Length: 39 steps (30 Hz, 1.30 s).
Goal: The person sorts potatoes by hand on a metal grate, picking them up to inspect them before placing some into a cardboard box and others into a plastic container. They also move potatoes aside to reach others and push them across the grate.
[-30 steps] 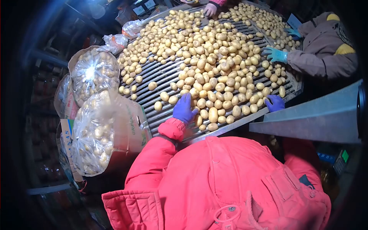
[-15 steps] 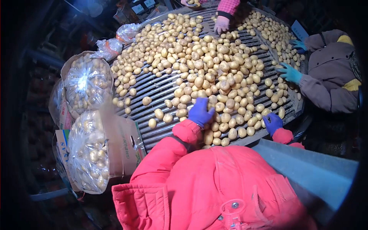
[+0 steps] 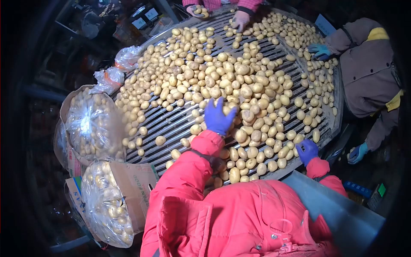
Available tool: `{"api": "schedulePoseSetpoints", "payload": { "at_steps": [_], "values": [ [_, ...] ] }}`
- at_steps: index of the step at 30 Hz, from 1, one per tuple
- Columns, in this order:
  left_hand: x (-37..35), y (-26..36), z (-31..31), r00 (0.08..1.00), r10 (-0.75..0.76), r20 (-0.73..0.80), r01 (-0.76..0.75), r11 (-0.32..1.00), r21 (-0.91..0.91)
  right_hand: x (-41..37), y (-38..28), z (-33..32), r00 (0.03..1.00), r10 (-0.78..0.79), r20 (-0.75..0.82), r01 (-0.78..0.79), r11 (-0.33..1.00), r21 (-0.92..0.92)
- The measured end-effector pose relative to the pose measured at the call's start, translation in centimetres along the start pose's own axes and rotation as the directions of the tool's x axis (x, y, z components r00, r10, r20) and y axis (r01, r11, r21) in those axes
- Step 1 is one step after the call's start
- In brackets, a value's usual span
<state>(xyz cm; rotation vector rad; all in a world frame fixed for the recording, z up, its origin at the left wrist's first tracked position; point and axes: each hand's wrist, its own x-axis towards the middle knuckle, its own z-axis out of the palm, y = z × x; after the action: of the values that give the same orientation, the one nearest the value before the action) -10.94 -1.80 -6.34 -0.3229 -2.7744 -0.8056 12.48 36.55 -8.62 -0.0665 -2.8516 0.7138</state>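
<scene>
My left hand point(image 3: 219, 117), in a purple glove, reaches over the potatoes point(image 3: 252, 90) heaped on the slatted metal table point(image 3: 169, 124). Its fingers are spread, and no potato shows in its grasp. Closer to the table's near right edge, my right hand point(image 3: 307, 151), also gloved in purple, rests beside the outermost potatoes. Those fingers look curled inward, and whatever they may hold is hidden from above.
Bagged potatoes point(image 3: 96, 124) stand in cardboard boxes point(image 3: 135, 184) at left. A blue-grey metal chute point(image 3: 332, 210) lies at my right. Across the table, a person's pink-gloved hand point(image 3: 240, 20) works; at right, another person in a brown jacket point(image 3: 368, 68) wears teal gloves.
My left hand has moved from low over the potatoes with bent fingers to spread fingers. The person at right has drawn one hand off the table, down beside it, holding a potato.
</scene>
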Motion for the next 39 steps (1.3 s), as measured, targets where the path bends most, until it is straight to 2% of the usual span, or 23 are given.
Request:
{"api": "schedulePoseSetpoints", "payload": {
  "at_steps": [1, 4, 8, 9, 12, 13, 15, 16, 18, 19, 21, 22, 23, 25, 27, 28, 31, 33, 34, 37, 39],
  "values": [
    [-0.1, 1.4, 0.4, 0.997, 0.073, 0.011, -0.073, 0.997, 0.016, -0.2, -0.1, -0.1, 1.0, 0.012, 0.013, -0.012, 1.0, 0.003],
    [0.5, 4.8, 1.8, 0.995, 0.051, 0.083, -0.051, 0.999, 0.004, -0.3, 0.4, 0.5, 1.0, -0.002, -0.028, 0.002, 1.0, 0.005],
    [2.9, 9.6, 3.4, 0.966, 0.031, 0.257, -0.043, 0.998, 0.041, -0.1, 0.1, 0.3, 0.999, 0.023, -0.04, -0.023, 1.0, -0.009],
    [3.7, 10.6, 3.9, 0.943, 0.082, 0.322, -0.073, 0.996, -0.04, -0.1, 0.1, 0.3, 0.999, 0.03, -0.037, -0.03, 0.999, -0.012],
    [4.9, 13.9, 8.7, 0.932, 0.146, 0.332, -0.129, 0.989, -0.073, -0.2, -0.1, 0.1, 0.998, 0.046, -0.041, -0.047, 0.998, -0.031],
    [5.0, 14.8, 10.8, 0.948, 0.256, 0.192, -0.259, 0.966, -0.009, 0.1, -0.3, 0.0, 0.998, 0.048, -0.048, -0.05, 0.998, -0.041],
    [6.8, 18.6, 8.7, 0.844, 0.292, 0.45, -0.275, 0.956, -0.106, 0.2, -0.3, 0.1, 0.995, 0.03, -0.098, -0.031, 1.0, -0.005],
    [7.1, 18.3, 10.8, 0.858, 0.404, 0.319, -0.33, 0.907, -0.261, 0.3, -0.3, 0.1, 0.993, 0.023, -0.119, -0.022, 1.0, 0.011],
    [7.7, 17.0, 16.7, 0.841, 0.541, 0.013, -0.454, 0.719, -0.525, 0.4, -0.3, -0.1, 0.992, 0.026, -0.122, -0.026, 1.0, 0.005],
    [9.5, 16.9, 16.0, 0.861, 0.492, -0.127, -0.453, 0.631, -0.63, 0.2, -0.2, -0.1, 0.992, 0.032, -0.124, -0.032, 0.999, 0.001],
    [14.2, 15.3, 11.9, 0.877, 0.479, 0.035, -0.45, 0.845, -0.29, 0.3, -0.7, -0.5, 0.992, 0.063, -0.11, -0.063, 0.998, 0.002],
    [15.6, 14.0, 10.4, 0.879, 0.46, -0.129, -0.476, 0.868, -0.146, 0.5, -0.9, -0.7, 0.993, 0.076, -0.096, -0.075, 0.997, 0.009],
    [16.3, 12.4, 9.5, 0.911, 0.396, -0.116, -0.374, 0.911, 0.176, 0.6, -1.0, -0.7, 0.993, 0.087, -0.081, -0.086, 0.996, 0.017],
    [17.5, 6.8, 11.5, 0.902, 0.42, -0.098, -0.39, 0.891, 0.231, 0.4, -0.8, -0.7, 0.993, 0.081, -0.088, -0.081, 0.997, -0.001],
    [17.8, 5.0, 10.9, 0.854, 0.514, 0.081, -0.519, 0.852, 0.072, 0.2, -0.4, -0.4, 0.992, 0.079, -0.101, -0.084, 0.996, -0.036],
    [17.4, 4.5, 10.9, 0.817, 0.571, 0.077, -0.567, 0.821, -0.07, 0.3, -0.7, -0.6, 0.991, 0.088, -0.101, -0.092, 0.995, -0.04],
    [12.9, 6.5, 9.3, 0.836, 0.515, 0.188, -0.473, 0.851, -0.228, 0.1, -0.5, -0.4, 0.991, 0.084, -0.107, -0.088, 0.996, -0.034],
    [11.2, 6.7, 9.8, 0.799, 0.571, 0.19, -0.445, 0.773, -0.453, 0.3, -0.4, -0.5, 0.991, 0.079, -0.112, -0.084, 0.996, -0.041],
    [10.2, 8.1, 9.0, 0.851, 0.495, 0.174, -0.362, 0.794, -0.489, 0.1, -0.5, -0.5, 0.991, 0.08, -0.111, -0.085, 0.995, -0.043],
    [10.3, 11.3, 9.1, 0.838, 0.37, 0.4, -0.129, 0.848, -0.514, 0.3, -0.7, -0.4, 0.991, 0.081, -0.103, -0.084, 0.996, -0.02],
    [10.3, 14.5, 9.8, 0.777, 0.505, 0.375, -0.354, 0.844, -0.403, 0.2, -0.3, -0.1, 0.991, 0.077, -0.111, -0.081, 0.996, -0.029]
  ]
}}
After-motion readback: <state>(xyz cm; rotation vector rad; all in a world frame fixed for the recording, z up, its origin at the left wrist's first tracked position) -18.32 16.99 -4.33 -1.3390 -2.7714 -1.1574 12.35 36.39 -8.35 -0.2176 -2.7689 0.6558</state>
